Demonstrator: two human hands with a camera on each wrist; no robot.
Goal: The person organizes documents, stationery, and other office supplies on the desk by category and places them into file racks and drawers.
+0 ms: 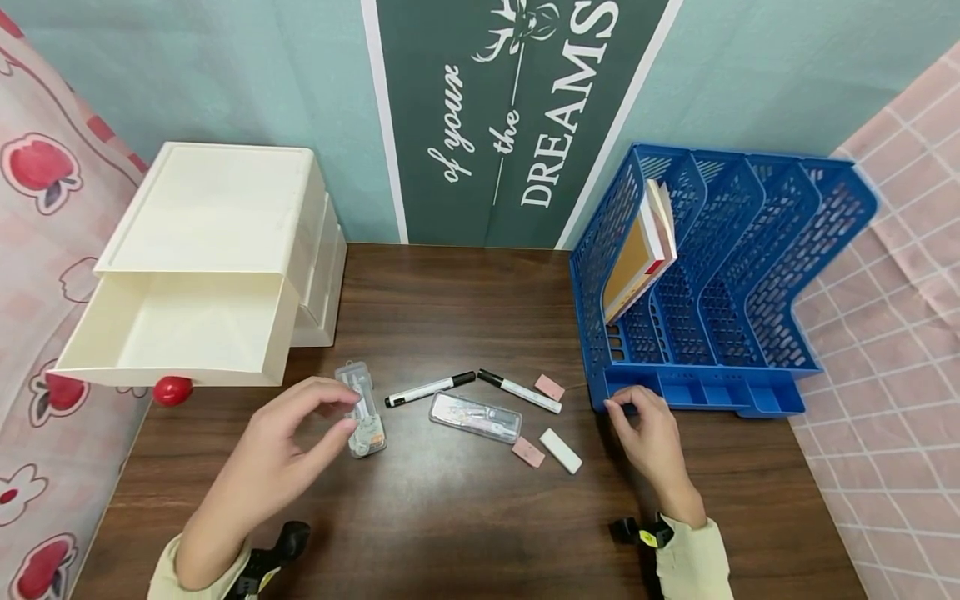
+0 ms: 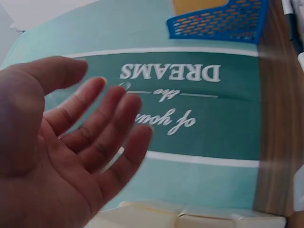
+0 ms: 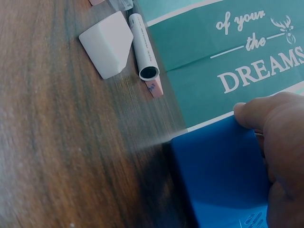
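Note:
My right hand (image 1: 647, 433) pinches the front left corner of the blue file rack (image 1: 705, 387), thumb on its rim in the right wrist view. A few books (image 1: 637, 258) lean in the rack's leftmost slot. My left hand (image 1: 281, 450) is raised with relaxed fingers and a bare palm in the left wrist view. Close to its fingertips lies a clear plastic case (image 1: 363, 412) with small items inside. A second clear case (image 1: 476, 417), a marker (image 1: 430, 388) and another marker (image 1: 520, 391) lie mid-table. Near them are a white eraser (image 1: 561, 451) and pink erasers (image 1: 528, 452).
At the left stands a white drawer unit (image 1: 202, 208). Its top drawer (image 1: 172, 329) is pulled out, with a red knob (image 1: 172, 391) on the front. A green cloth with lettering (image 1: 517, 125) hangs behind the wooden table (image 1: 450, 533).

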